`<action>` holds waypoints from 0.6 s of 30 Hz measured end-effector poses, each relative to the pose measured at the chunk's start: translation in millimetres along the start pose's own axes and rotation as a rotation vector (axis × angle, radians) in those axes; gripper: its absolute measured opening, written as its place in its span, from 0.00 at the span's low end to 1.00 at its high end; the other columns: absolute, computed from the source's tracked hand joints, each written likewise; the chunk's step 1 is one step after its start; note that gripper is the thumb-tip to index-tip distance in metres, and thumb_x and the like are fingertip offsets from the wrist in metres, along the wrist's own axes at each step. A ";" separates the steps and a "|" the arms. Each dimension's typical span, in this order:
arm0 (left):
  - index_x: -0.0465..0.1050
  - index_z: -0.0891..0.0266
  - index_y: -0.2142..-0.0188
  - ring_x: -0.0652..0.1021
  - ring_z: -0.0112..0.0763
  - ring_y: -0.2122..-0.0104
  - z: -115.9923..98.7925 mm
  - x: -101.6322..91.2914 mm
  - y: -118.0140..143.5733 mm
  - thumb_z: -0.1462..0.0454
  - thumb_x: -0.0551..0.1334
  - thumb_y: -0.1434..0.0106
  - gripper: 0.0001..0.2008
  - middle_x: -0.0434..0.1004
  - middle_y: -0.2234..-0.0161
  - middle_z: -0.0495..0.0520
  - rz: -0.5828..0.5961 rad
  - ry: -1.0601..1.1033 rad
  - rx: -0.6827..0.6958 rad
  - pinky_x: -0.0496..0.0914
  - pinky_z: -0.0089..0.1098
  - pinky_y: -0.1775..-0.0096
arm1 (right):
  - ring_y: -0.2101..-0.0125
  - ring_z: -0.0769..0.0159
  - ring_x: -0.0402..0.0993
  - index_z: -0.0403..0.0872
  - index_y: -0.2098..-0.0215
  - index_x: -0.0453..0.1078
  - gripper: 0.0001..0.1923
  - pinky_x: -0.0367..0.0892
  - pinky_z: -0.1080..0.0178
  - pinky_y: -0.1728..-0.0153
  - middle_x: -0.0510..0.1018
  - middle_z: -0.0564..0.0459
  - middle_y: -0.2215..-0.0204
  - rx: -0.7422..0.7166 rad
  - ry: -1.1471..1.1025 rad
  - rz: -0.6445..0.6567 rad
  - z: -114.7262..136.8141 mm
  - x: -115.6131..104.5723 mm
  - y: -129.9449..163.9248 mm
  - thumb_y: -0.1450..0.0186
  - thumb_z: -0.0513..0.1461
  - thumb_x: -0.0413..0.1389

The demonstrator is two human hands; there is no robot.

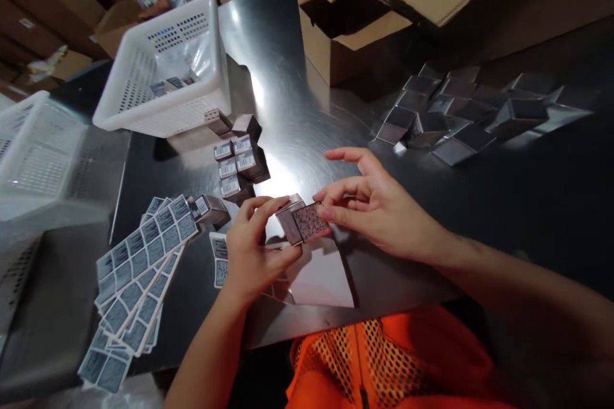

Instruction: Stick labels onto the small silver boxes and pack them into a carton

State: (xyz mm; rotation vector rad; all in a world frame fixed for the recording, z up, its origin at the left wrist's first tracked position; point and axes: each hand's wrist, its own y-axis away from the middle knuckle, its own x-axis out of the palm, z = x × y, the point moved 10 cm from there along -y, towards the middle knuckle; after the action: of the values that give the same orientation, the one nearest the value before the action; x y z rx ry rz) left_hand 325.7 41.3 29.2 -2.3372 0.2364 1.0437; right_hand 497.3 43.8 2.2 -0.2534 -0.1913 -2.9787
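My left hand grips a small grey box just above the steel table, near its front edge. My right hand pinches the box's speckled end face with thumb and forefinger, the other fingers spread. Sheets of printed labels lie fanned out to the left of my left hand. A cluster of labelled small boxes stands just beyond my hands.
A white perforated basket holds a few boxes at the back left, another white basket beside it. Open cardboard cartons stand at the back. Several unlabelled grey boxes lie at the right. A person sits far back left.
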 end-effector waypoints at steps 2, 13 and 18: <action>0.76 0.58 0.49 0.79 0.36 0.59 -1.7 0.4 0.4 0.66 0.67 0.50 0.26 0.76 0.56 0.54 0.001 -0.019 0.002 0.76 0.33 0.59 | 0.57 0.62 0.80 0.54 0.43 0.57 0.33 0.78 0.59 0.56 0.78 0.60 0.71 0.030 -0.013 0.003 -5.0 3.9 0.3 0.41 0.39 0.67; 0.76 0.57 0.47 0.80 0.34 0.58 -8.4 1.6 3.7 0.67 0.68 0.49 0.27 0.77 0.54 0.53 0.004 -0.030 0.018 0.76 0.31 0.58 | 0.63 0.66 0.81 0.54 0.45 0.55 0.31 0.76 0.65 0.64 0.78 0.63 0.71 0.078 -0.049 0.028 -13.9 10.7 1.2 0.40 0.38 0.66; 0.76 0.57 0.48 0.80 0.35 0.57 -10.2 0.9 4.0 0.65 0.68 0.48 0.26 0.77 0.54 0.54 -0.006 -0.064 0.029 0.75 0.32 0.57 | 0.63 0.63 0.81 0.54 0.46 0.57 0.32 0.78 0.62 0.63 0.78 0.61 0.71 0.103 -0.039 -0.001 -16.8 8.6 1.6 0.42 0.39 0.67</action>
State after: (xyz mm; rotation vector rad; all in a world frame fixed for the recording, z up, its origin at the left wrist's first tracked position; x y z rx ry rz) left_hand 331.3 32.3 32.3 -2.2737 0.2186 1.1029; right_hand 486.5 38.8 -12.6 -0.2998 -0.3479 -2.9553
